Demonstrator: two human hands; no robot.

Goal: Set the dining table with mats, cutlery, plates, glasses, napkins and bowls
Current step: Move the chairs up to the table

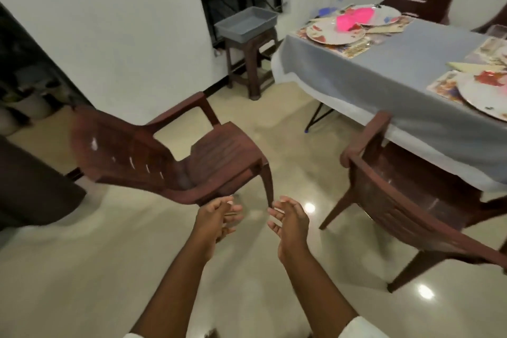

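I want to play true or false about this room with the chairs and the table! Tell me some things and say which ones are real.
1. Both hands, the left hand and the right hand, hold nothing. True.
2. The table has a bright red cloth on it. False: the cloth is grey-blue.
3. A grey tray sits on a brown stool by the wall. True.
4. The plates are stacked on the floor. False: they lie on mats on the table.
5. Something bright pink lies on the far plates. True.
6. The brown chair on the left is pushed under the table. False: it stands apart on the floor.
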